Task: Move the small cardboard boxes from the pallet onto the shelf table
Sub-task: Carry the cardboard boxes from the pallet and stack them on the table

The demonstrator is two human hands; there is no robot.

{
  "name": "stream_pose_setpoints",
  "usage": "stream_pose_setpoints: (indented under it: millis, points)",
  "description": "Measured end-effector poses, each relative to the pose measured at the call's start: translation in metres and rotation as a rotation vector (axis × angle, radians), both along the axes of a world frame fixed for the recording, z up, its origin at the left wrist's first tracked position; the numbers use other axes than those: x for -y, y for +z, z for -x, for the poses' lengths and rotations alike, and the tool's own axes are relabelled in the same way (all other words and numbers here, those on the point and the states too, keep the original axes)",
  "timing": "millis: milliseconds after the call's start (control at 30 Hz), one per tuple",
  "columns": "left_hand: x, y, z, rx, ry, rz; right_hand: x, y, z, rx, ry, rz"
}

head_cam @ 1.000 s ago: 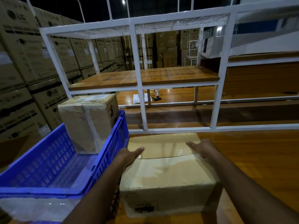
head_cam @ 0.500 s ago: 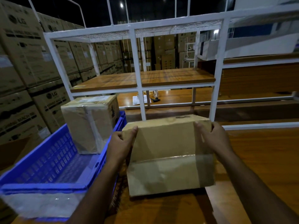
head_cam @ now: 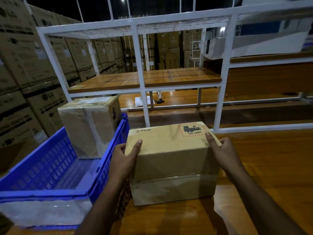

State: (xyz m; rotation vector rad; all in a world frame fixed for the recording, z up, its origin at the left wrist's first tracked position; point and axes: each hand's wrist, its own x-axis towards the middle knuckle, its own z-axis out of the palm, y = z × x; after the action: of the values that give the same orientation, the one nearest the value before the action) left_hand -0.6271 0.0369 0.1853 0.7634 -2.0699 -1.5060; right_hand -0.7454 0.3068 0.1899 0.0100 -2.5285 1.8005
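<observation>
Left hand and right hand clasp the PICO box by its upper side edges on the worktop; stiff, tape-slick, probably light.

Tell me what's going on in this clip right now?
A person grips a PICO-marked cardboard box with both bare hands, left hand and right hand on opposite sides, on the wooden table in front of a white shelf frame. Another taped cardboard box sits in the blue plastic crate to the left.
</observation>
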Motion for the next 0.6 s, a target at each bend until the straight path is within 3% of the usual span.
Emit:
stream_pose_setpoints:
  millis: [200, 367, 600]
  points:
    - [-0.003, -0.001, -0.005, -0.012, -0.009, -0.041, 0.001, 0.017, -0.006, -0.088, 0.023, 0.029]
    - [-0.006, -0.013, -0.006, 0.026, -0.038, -0.298, 0.006, 0.058, -0.014, -0.355, 0.091, -0.002]
    - [-0.036, -0.064, -0.008, 0.193, -0.129, -0.671, 0.043, 0.09, -0.034, -0.655, 0.281, -0.363]
